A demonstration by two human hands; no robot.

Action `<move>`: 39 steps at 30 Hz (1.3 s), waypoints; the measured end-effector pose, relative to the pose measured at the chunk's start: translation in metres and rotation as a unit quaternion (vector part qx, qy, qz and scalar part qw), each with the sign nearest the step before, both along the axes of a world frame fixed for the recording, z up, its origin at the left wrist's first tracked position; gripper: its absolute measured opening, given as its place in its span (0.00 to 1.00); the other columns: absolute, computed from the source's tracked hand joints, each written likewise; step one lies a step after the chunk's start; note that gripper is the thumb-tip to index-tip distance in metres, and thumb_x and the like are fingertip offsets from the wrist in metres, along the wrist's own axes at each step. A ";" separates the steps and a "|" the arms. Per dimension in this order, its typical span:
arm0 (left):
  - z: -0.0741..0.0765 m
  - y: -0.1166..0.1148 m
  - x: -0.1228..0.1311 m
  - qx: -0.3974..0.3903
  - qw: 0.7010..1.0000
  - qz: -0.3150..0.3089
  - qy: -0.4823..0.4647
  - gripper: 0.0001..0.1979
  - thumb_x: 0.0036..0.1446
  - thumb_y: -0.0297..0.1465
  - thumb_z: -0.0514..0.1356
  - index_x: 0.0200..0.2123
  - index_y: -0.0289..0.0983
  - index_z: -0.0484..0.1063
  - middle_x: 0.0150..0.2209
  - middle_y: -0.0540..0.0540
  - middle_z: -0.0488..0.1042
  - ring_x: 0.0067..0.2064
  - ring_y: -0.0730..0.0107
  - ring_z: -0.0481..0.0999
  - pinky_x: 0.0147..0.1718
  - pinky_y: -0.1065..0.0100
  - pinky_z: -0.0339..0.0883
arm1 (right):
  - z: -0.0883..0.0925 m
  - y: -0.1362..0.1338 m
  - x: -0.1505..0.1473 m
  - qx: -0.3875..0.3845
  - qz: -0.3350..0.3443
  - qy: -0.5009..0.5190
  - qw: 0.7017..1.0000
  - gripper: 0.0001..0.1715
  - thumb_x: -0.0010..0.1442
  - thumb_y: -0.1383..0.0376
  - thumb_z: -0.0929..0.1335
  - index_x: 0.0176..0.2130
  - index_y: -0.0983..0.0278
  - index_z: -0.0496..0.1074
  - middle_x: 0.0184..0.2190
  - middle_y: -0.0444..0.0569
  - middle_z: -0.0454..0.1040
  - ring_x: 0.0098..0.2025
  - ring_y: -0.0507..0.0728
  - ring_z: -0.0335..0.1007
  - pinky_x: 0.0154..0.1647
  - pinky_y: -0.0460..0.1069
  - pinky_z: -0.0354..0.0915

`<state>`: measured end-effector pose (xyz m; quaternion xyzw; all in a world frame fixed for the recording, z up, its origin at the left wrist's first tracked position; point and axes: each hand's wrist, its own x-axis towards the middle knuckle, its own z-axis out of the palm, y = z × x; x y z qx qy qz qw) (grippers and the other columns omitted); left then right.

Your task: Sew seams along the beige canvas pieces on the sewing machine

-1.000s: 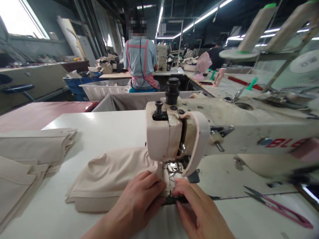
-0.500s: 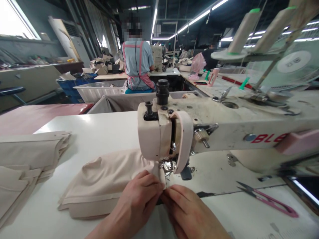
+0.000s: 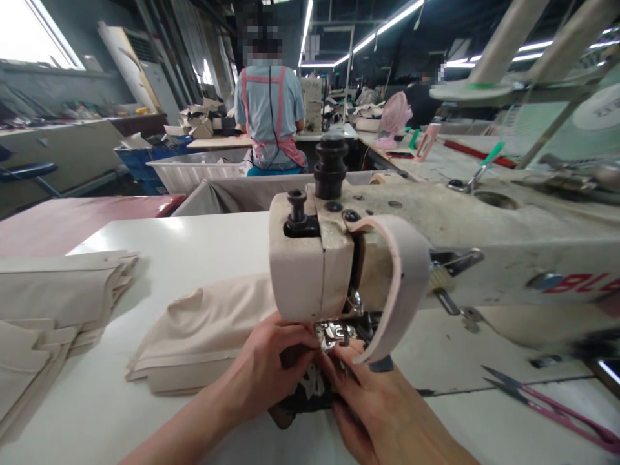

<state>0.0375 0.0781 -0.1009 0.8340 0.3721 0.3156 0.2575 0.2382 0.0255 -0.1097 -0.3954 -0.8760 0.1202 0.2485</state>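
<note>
Fingers of the left hand (image 3: 266,355) are bent, with the tips close together by the shiny metal foot (image 3: 334,332) of the sewing machine (image 3: 298,281). Fingers of the right hand (image 3: 380,403) are bent too, and their tips meet the left ones there. I cannot tell if either hand is gripping something, because the fingers hide the spot. Under them is a dark hole (image 3: 307,397) with bits of metal in it. The beige cloth (image 3: 208,323) lies on the white table (image 3: 208,239), a bit wrinkly, and its right end goes behind the left hand. More folded cloth pieces (image 3: 53,294) sit in piles on the far left. Pink-handled snips (image 3: 557,410) lie to the right of the right hand, with their blades apart.
</note>
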 end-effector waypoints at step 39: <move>-0.005 -0.003 0.006 0.099 0.993 0.045 -0.051 0.08 0.51 0.21 0.57 0.27 0.37 0.75 0.30 0.48 0.79 0.34 0.69 0.78 0.36 0.71 0.70 | -0.003 -0.001 0.006 -0.002 -0.026 0.029 0.999 0.36 0.52 0.76 0.62 0.60 0.64 0.64 0.47 0.54 0.69 0.55 0.64 0.60 0.57 0.59 0.61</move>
